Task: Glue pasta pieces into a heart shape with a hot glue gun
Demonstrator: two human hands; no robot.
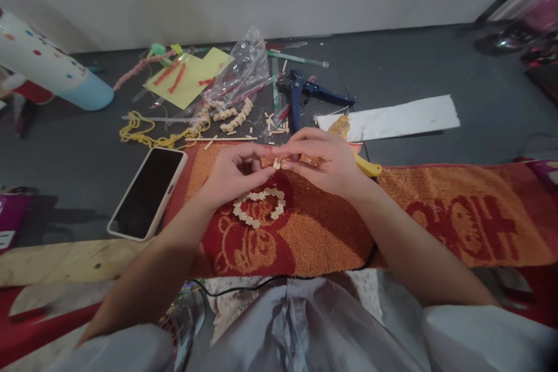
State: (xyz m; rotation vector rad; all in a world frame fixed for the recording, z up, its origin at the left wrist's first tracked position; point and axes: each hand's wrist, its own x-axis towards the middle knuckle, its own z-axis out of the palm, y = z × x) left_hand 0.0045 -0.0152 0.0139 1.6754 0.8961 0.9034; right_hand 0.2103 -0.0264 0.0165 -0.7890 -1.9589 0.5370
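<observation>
Between the fingertips of my left hand and my right hand is a small cluster of short wooden stick pieces. Both hands pinch it from either side, over an orange and red towel. Just below them on the towel lies a curved chain of small wooden pieces, forming an open ring. Behind my right hand, a hot glue gun with a yellow handle is partly hidden; its amber, glue-smeared front rests by a white strip.
Left of the towel lies a phone. Behind are yellow string, more wooden chains, cut stick bits, a clear plastic bag, a blue hand cutter and yellow paper. A dotted bottle stands far left.
</observation>
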